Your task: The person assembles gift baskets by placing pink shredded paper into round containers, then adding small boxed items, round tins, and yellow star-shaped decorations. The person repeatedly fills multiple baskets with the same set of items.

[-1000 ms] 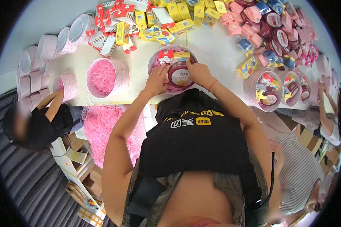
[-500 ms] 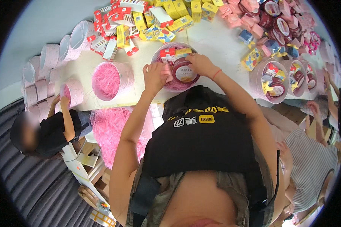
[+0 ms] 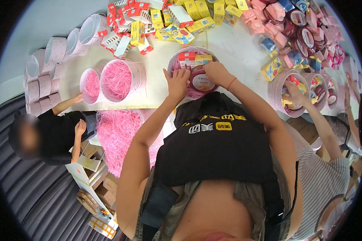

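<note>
A round pink-white bucket [image 3: 173, 60] stands in front of me with pink shredded paper [image 3: 194, 94] inside. A red-and-white box [image 3: 186, 58] and a yellow box [image 3: 204, 60] stand side by side at its far side. Nearer me lies a round dark red container [image 3: 203, 81] with a printed lid. My right hand [image 3: 221, 75] is closed on this container's right edge, fingertips bent into the bucket. My left hand [image 3: 177, 83] reaches over the bucket's left side, fingers spread, beside the container. What lies under its palm is hidden.
Red-and-white boxes [image 3: 122, 45] and yellow boxes [image 3: 201, 25] are heaped at the back; pink packets and red containers [image 3: 305, 37] at right. Paper-filled buckets [image 3: 122, 80] stand left. A co-worker's hand [image 3: 297, 95] reaches into a filled bucket [image 3: 275, 89] at right. Another person [image 3: 54, 136] sits left.
My left hand has spread its fingers and covers where a pink packet showed. At left, the smaller bucket now stands against the larger one. The right co-worker's hand has entered a bucket.
</note>
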Demonstrator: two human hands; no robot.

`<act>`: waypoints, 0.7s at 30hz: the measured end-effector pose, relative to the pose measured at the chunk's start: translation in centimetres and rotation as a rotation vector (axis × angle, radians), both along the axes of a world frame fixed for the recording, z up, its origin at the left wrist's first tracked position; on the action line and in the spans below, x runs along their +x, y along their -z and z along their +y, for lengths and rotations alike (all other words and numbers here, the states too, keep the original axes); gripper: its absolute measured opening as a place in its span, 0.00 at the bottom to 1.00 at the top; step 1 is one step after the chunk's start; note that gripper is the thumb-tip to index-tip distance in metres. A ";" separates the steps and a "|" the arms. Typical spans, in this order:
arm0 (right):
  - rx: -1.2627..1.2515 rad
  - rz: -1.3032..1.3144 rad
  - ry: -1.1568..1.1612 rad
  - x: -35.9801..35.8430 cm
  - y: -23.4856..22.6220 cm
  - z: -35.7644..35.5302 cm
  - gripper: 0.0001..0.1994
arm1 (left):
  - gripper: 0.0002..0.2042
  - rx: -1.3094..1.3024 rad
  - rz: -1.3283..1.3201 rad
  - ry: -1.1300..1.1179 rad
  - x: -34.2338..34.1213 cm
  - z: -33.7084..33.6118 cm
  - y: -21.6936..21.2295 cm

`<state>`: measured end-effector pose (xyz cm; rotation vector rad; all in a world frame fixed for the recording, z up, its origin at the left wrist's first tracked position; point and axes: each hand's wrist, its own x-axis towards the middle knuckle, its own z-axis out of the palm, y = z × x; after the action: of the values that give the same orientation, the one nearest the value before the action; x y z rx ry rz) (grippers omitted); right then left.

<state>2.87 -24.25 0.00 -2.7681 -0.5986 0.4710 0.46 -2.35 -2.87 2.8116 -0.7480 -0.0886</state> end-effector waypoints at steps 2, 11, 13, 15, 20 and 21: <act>0.022 -0.011 0.039 -0.6 0.4 -0.1 0.07 | 0.20 -0.074 -0.040 0.000 -0.3 0.3 0.3; 0.164 -0.085 0.259 -2.4 -2.0 -0.3 0.22 | 0.21 -0.225 -0.180 -0.019 4.3 -1.6 -0.8; 0.227 -0.065 0.352 -2.4 -0.6 0.1 0.27 | 0.21 -0.166 -0.179 -0.006 5.2 -2.5 -0.6; 0.276 -0.093 0.359 -3.0 -0.2 0.5 0.30 | 0.21 -0.148 -0.133 0.011 5.3 -1.9 -0.3; 0.342 -0.122 0.397 -3.3 0.5 0.3 0.28 | 0.21 -0.141 -0.104 0.037 6.2 -1.5 -0.4; 0.310 -0.068 0.386 -3.4 0.4 0.3 0.26 | 0.20 -0.116 -0.129 0.042 6.1 -1.7 -0.7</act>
<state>-0.53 -23.97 -0.40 -2.5198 -0.1256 0.1801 6.59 -4.08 -2.20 2.7116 -0.8131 0.1266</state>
